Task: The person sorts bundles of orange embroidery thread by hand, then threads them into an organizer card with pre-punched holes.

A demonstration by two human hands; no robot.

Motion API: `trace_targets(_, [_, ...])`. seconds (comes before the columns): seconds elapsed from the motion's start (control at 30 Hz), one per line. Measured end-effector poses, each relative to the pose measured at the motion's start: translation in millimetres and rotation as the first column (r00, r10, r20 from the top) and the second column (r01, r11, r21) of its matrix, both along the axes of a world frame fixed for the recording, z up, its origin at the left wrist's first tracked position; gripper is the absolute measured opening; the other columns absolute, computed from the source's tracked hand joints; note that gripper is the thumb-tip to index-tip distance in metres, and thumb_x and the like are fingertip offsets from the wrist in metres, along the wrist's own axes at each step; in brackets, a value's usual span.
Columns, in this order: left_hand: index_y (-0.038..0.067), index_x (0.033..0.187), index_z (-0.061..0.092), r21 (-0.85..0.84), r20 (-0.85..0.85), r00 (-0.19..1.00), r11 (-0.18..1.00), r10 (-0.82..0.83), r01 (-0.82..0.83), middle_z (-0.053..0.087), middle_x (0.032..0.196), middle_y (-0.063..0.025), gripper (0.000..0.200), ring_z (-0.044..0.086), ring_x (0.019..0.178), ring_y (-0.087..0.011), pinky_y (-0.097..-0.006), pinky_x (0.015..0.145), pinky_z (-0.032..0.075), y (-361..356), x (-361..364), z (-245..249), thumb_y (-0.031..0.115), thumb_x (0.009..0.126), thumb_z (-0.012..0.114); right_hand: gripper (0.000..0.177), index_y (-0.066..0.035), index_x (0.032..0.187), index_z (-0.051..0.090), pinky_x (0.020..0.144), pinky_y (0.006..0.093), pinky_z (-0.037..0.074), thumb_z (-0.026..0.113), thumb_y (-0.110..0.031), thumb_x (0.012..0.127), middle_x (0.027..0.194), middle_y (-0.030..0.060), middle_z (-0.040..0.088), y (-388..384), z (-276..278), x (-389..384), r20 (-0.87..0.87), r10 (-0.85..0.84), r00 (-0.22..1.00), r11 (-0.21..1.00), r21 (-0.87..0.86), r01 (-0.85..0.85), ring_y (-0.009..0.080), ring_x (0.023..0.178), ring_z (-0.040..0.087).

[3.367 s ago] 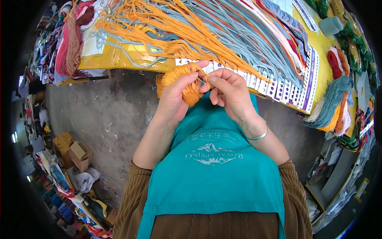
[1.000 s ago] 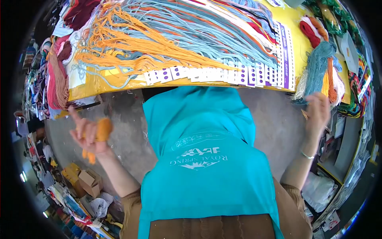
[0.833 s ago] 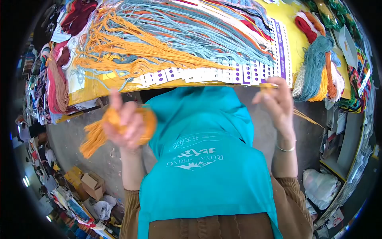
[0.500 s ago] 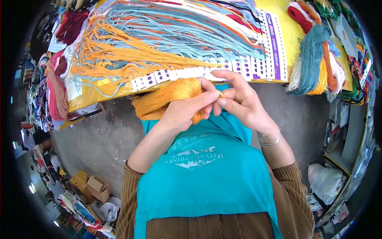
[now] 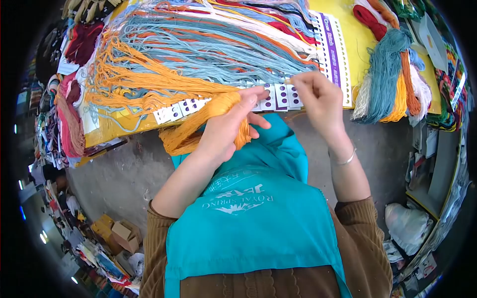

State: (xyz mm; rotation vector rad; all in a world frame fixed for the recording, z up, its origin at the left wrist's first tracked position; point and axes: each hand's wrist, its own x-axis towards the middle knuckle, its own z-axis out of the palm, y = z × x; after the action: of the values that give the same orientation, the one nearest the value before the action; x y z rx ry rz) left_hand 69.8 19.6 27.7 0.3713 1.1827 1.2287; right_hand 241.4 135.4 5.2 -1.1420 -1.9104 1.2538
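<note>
My left hand (image 5: 227,130) grips a thick bundle of orange thread (image 5: 191,133), held just below the edge of a yellow table (image 5: 358,37). My right hand (image 5: 318,99) pinches a thin strand of orange thread at the row of white cards with purple dots (image 5: 278,95), which lie along the table's front edge. Orange, grey-blue and red threads (image 5: 198,49) fan out from those cards across the table. I wear a teal apron (image 5: 253,213) over brown sleeves.
More skeins in teal, orange and white (image 5: 392,74) hang off the table's right end. Pink and maroon thread bundles (image 5: 69,109) lie at the left end. Cardboard boxes (image 5: 119,233) and clutter sit on the concrete floor (image 5: 119,174) at the lower left.
My hands swung wide apart, then came together at the orange bundle. Now my right hand has moved up and right to the cards, while my left keeps the bundle.
</note>
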Motion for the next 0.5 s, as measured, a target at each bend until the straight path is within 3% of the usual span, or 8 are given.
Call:
trace_targets(0.03, [0.002,0.132,0.050,-0.040,0.014,1.000,0.999,-0.021,0.021,0.057,0.127,-0.0138,0.042,0.060,0.074,-0.0126,-0.0223,0.055,0.045,2.7,0.8,2.4,0.028,0.098,0.050,0.008,-0.001,0.092,0.066,0.053,0.0260,0.046,0.063,-0.007,0.087,0.070,0.0056,0.063,10.1,-10.7,-2.1,-0.115,0.012,0.993,0.999,0.031,-0.008,0.0095,0.061,0.059])
trace_targets(0.13, [0.002,0.135,0.047,-0.118,0.014,0.997,0.990,-0.079,0.081,0.056,0.131,-0.0110,0.046,0.061,0.078,-0.0123,-0.0236,0.059,0.046,12.7,6.0,7.8,0.028,0.098,0.051,0.008,-0.001,0.090,0.065,0.055,0.0272,0.047,0.063,-0.008,0.086,0.070,0.0077,0.064,17.9,-18.0,-2.9,0.054,0.149,0.987,0.987,-0.073,-0.145,0.0121,0.061,0.060])
trace_targets(0.17, [0.002,0.135,0.047,-0.140,0.009,0.995,0.985,-0.098,0.098,0.056,0.131,-0.0097,0.046,0.061,0.079,-0.0120,-0.0242,0.060,0.046,15.6,8.1,7.9,0.028,0.098,0.051,0.008,-0.001,0.089,0.063,0.056,0.0286,0.048,0.063,-0.008,0.086,0.071,0.0099,0.065,18.3,-25.9,-3.3,0.061,0.178,0.982,0.977,0.111,-0.184,0.0142,0.061,0.061])
trace_targets(0.27, [0.000,0.133,0.049,-0.106,0.017,0.997,0.992,-0.070,0.072,0.061,0.107,-0.0080,0.047,0.061,0.071,-0.0129,-0.0246,0.055,0.047,18.2,11.1,-6.4,0.028,0.095,0.056,0.009,-0.001,0.089,0.063,0.057,0.0298,0.049,0.063,-0.008,0.085,0.072,0.0113,0.065,17.8,-19.1,-3.1,0.059,0.159,0.986,0.987,0.006,-0.160,0.0160,0.062,0.062])
trace_targets(0.5, [-0.002,0.128,0.046,-0.087,-0.087,0.994,0.995,-0.062,0.054,0.060,0.098,-0.0092,0.038,0.058,0.060,-0.0112,-0.0234,0.047,0.045,27.3,26.0,-11.8,0.016,0.095,0.054,0.009,-0.001,0.087,0.062,0.057,0.0291,0.049,0.065,-0.008,0.082,0.072,0.0103,0.065,20.4,-21.8,-0.2,0.069,0.140,0.988,0.990,0.014,-0.141,0.0150,0.061,0.061])
